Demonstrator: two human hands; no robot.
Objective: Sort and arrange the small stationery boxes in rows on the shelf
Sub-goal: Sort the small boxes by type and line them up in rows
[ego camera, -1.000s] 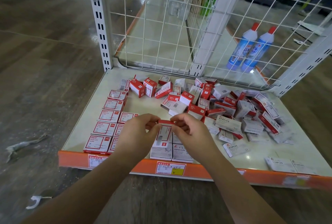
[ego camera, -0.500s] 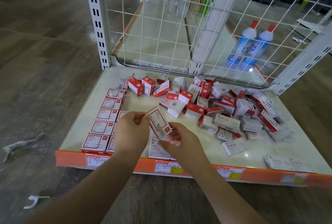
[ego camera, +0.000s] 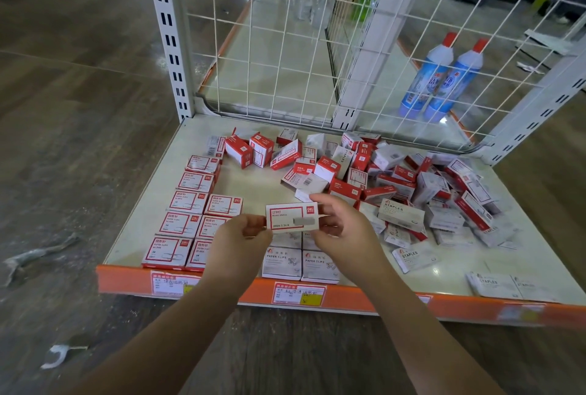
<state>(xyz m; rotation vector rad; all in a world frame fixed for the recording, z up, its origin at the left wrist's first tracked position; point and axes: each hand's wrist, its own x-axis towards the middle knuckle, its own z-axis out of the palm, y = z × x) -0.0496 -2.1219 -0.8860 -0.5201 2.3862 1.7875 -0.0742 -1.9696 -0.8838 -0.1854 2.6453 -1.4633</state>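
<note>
Both hands held one box (ego camera: 292,217) above the front of the shelf (ego camera: 253,187), its printed face turned up toward the camera. The left hand (ego camera: 238,244) pinched the box's left end, its grip clamped there between thumb and fingers. The right hand (ego camera: 341,229) gripped the right end, thumb on the near side and fingers curled over the far edge. The box was clear of the shelf, above two white boxes (ego camera: 299,263) that lay side by side at the front lip.

On the left of the shelf, red-framed boxes (ego camera: 187,201) lay flat in two rows running front to back, edges touching. A loose pile (ego camera: 396,179) of red and white boxes covered the middle and right, some on edge, some tilted, several overlapping. Flattened white cartons (ego camera: 507,286) lay at the front right corner. An orange strip (ego camera: 348,298) with price labels ran along the front edge.

Behind the wire mesh (ego camera: 285,45), two blue bottles (ego camera: 439,77) stood upright, touching each other. Scraps of debris (ego camera: 38,255) lay on the floor to the left.
</note>
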